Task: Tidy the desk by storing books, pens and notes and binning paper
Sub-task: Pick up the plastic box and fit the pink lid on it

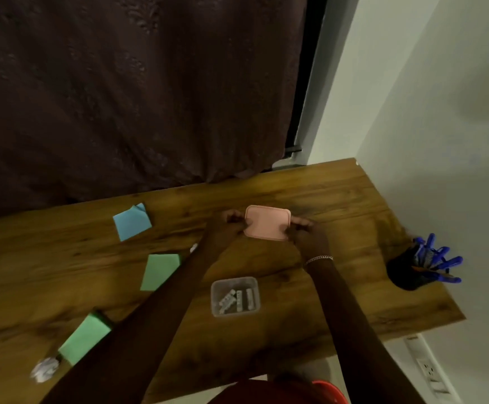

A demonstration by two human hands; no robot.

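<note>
Both arms reach forward from the bottom edge of the view and draw together over the middle of the wooden desk (pixel 339 199). There the two hands hold a pink lid (pixel 268 223) between them. The left hand (pixel 231 221) grips the lid's left edge with its fingers curled round the rim. The right hand (pixel 304 231) pinches the right edge with curled fingers, and a thin bracelet (pixel 319 259) sits on its wrist. The lid is roughly level, with its flat face towards the camera. I cannot tell whether it touches the desk or is held just above it.

Nearer the person, between the two forearms, a clear plastic container (pixel 235 296) stands open on the desk. It holds a few small pale pieces that are too blurred to name.

To the left of the arms lie the notes, well apart from one another:
- a blue sticky note (pixel 132 221) towards the far edge, with one corner curled
- a green sticky note (pixel 160 271) partly under the left forearm
- a green note pad (pixel 85 338) close to the near edge

A crumpled paper ball (pixel 43 369) lies just beside that pad. At the desk's right end a dark pen holder (pixel 406 272) leans against the wall, full of blue pens (pixel 438 259). Part of a red bin (pixel 332 392) shows below the desk's near edge. A dark curtain (pixel 121 83) hangs behind the desk.
</note>
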